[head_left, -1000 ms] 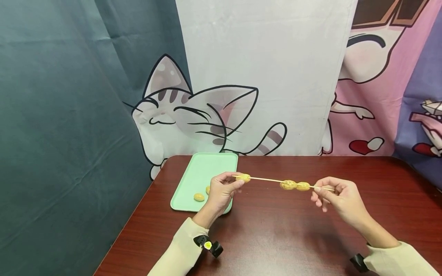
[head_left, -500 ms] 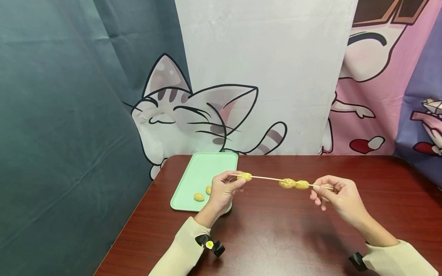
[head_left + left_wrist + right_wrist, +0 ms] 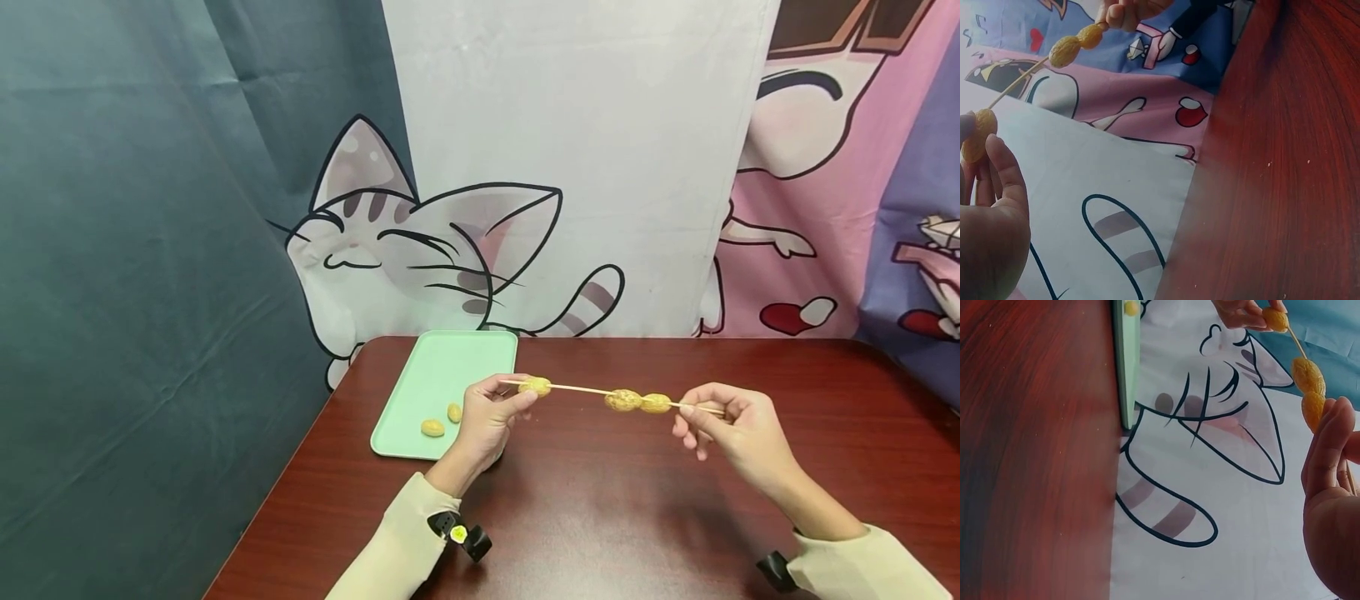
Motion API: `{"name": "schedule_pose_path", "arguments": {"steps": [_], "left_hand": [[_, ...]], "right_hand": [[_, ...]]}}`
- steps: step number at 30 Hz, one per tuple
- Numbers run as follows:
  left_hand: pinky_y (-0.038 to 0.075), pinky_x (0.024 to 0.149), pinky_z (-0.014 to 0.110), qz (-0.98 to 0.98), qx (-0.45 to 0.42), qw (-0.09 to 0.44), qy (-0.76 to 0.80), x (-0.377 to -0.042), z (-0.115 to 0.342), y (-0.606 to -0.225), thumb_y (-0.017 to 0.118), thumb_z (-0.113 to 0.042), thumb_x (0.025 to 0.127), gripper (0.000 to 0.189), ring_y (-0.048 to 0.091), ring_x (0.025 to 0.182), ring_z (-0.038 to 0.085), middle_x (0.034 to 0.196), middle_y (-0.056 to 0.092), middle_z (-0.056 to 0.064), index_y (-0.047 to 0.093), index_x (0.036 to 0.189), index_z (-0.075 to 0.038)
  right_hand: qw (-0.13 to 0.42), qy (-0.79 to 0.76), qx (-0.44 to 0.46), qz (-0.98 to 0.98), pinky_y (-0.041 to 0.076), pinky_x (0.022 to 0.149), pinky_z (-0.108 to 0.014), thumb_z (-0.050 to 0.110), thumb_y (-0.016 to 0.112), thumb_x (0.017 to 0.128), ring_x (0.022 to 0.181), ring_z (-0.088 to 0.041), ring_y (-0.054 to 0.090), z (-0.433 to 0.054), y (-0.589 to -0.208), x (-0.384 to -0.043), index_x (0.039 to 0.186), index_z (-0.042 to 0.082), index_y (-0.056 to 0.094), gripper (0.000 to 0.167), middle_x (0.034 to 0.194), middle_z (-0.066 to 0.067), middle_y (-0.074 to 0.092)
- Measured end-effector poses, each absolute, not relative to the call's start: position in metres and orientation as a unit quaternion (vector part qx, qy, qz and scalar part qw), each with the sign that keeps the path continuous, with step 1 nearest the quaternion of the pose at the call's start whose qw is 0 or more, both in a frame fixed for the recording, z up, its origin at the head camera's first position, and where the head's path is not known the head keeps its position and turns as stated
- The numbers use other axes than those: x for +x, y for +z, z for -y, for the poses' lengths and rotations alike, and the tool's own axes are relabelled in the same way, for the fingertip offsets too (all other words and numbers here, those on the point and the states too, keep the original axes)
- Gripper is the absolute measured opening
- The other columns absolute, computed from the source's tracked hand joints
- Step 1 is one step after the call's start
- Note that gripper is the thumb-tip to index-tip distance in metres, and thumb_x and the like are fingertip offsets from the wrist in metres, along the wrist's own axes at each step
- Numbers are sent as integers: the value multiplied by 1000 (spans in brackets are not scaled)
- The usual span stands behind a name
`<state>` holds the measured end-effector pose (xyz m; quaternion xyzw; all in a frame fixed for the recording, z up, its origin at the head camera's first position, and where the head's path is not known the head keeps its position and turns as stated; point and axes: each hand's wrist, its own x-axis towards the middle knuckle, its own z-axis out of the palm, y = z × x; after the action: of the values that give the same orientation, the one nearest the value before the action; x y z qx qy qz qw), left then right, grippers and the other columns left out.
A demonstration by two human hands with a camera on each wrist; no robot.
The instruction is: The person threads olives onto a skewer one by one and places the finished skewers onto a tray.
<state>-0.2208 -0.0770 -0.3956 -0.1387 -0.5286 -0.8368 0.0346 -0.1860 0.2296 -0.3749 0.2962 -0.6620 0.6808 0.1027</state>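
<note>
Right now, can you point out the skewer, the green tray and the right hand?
Skewer (image 3: 579, 389), head view, on the bare middle of its shaft.
Green tray (image 3: 459, 362), head view, on its bare far half.
Right hand (image 3: 741, 427), head view, on its middle.

Cat-printed cloth (image 3: 577, 158) behind a reddish-brown table (image 3: 600, 492)
</note>
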Motion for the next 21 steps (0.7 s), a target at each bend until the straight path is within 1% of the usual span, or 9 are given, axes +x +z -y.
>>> {"name": "schedule_pose_path", "arguments": {"steps": [8,12,16,21], "left_hand": [[53,60,20,528,-141,35,-837,-220,75,-395,67,14,83,31,68,74,9,89,74,1,75,90,-15],[52,59,19,528,-142,36,-836,-221,74,-396,66,14,83,31,67,72,8,89,74,0,76,89,-15],[51,58,18,529,-144,37,-836,-221,73,-396,65,14,83,34,67,73,8,89,74,0,75,89,-17],[52,58,19,529,-141,33,-836,-221,72,-395,66,14,83,31,66,74,8,89,74,0,75,90,-15]], "right_hand": [[107,681,300,660,48,39,-27,-19,53,91,51,-16,60,-228,-375,-185,88,-15,56,5,67,-10,67],[110,680,300,660,48,39,-27,-18,54,92,51,-15,60,-226,-373,-185,88,-13,58,7,67,-11,67],[110,682,298,659,50,40,-26,-18,54,91,51,-13,61,-225,-373,-185,87,-15,56,6,67,-10,67],[110,683,298,658,51,42,-25,-18,54,91,52,-11,62,-224,-373,-185,87,-16,56,5,67,-10,67]]}}
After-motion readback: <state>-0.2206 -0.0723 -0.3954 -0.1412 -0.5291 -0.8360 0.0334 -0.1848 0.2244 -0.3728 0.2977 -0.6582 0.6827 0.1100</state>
